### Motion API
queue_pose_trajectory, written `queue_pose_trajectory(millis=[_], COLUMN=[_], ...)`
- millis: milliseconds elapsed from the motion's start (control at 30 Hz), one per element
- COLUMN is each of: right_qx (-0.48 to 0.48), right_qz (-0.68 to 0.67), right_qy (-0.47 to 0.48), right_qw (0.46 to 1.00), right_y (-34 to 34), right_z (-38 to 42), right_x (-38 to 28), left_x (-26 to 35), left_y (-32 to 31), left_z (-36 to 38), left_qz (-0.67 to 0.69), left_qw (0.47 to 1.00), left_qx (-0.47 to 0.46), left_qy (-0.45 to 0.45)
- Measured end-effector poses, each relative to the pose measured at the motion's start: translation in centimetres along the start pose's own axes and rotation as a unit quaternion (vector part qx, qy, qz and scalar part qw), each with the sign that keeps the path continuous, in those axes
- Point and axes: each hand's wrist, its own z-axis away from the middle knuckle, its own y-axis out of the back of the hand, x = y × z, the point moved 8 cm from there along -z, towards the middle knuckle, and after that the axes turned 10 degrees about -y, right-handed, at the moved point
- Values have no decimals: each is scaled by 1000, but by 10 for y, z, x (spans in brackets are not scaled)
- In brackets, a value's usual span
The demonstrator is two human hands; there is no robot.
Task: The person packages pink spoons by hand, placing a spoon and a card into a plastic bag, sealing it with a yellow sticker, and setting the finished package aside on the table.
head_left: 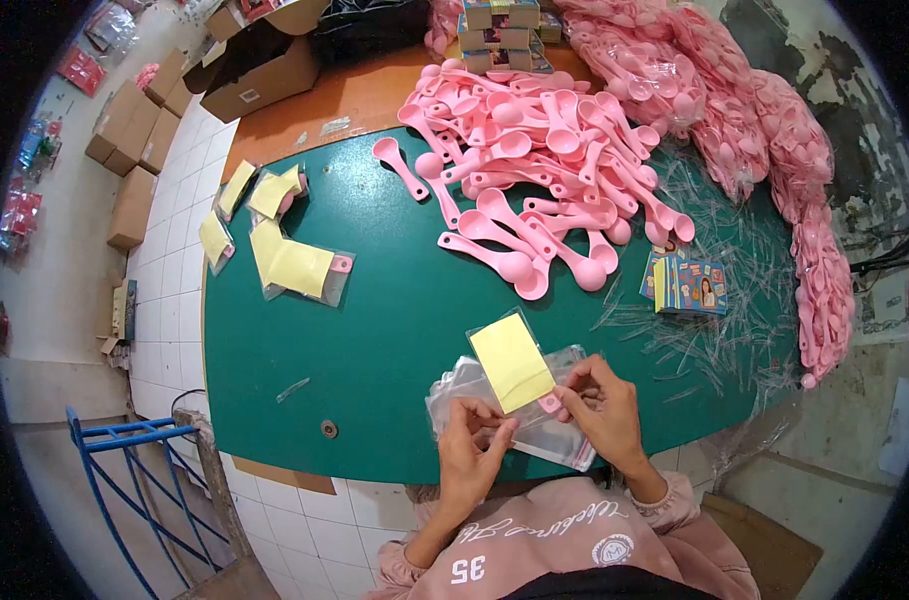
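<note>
A clear bag with a yellow card (512,362) and a pink spoon handle (549,402) inside is held above the table's front edge. My right hand (600,408) pinches its lower right corner by the handle. My left hand (472,447) is closed at the bag's lower left, thumb and fingers together at its edge. Beneath lies a stack of empty clear bags (554,440). Beyond is a large pile of pink spoons (534,150). A stack of printed cards (689,285) lies to the right.
Several filled bags with yellow cards (299,266) lie on the left of the green table (374,370). Clear plastic strips (714,235) scatter over the right. Large bags of pink spoons (734,140) line the right edge. Cardboard boxes (259,75) and a blue metal frame (134,432) stand left.
</note>
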Motion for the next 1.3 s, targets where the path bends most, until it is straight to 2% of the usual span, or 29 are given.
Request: queue_pose_trajectory(millis=[167,233,367,400,433,500,533,567,600,633,667,733,800,867,900,933,967,1000,1033,1067,1133,1233,1300], right_qx=[-12,2,-49,-36,-23,76,143,145,185,223,224,245,260,281,175,61,62,90,112,108,153,120,147], right_qz=[4,74,163,244,323,395,430,429,443,455,455,463,454,444,311,160,161,-36,-232,-233,-398,-431,-395], right_qy=[7,65,56,123,187,239,252,254,295,333,334,344,338,329,219,98,98,121,138,138,92,125,146], right_qw=[1000,995,984,961,928,884,855,855,826,796,795,779,782,785,908,980,980,988,956,956,900,885,895], right_y=[-4,-4,-4,-5,-7,1,5,6,8,8,8,9,21,41,58,63,69,84,94,92,98,91,81], right_z=[1,3,-6,-12,-17,-37,-48,-64,-77,-81,-87,-89,-84,-70,-74,-76,-72,-65,-59,-55,-39,-20,-8], right_x=[-5,-19,-31,-43,-54,-75,-85,-85,-86,-87,-86,-85,-89,-98,-90,-72,-65,-59,-50,-47,-40,-52,-62], left_x=[-8,4,23,29,39,60,76,91,95,104,111,80,54,34,27,29,35,40,40,42,42,38,48], left_y=[-1,-4,2,12,22,60,79,93,91,83,72,18,-33,-55,-64,-65,-68,-70,-69,-68,-64,-58,-59], left_z=[4,0,-12,-18,-23,-41,-46,-49,-54,-55,-55,-61,-55,-56,-56,-56,-52,-49,-49,-48,-46,-49,-45], left_qz=[0,-52,-132,-162,-192,-274,-318,-359,-358,-457,-548,-406,-409,-412,-415,-412,-403,-394,-396,-360,-324,-306,-301], left_qw=[999,997,988,980,966,943,924,898,898,842,775,864,852,844,833,833,823,813,812,830,847,864,834], left_qx=[-38,-53,-79,-81,-82,-12,61,135,136,133,128,-114,-189,-220,-252,-254,-260,-263,-261,-258,-250,-241,-230], left_qy=[28,-11,-8,-81,-153,-190,-203,-215,-217,-254,-288,-276,-265,-265,-266,-269,-305,-340,-339,-340,-339,-320,-401])
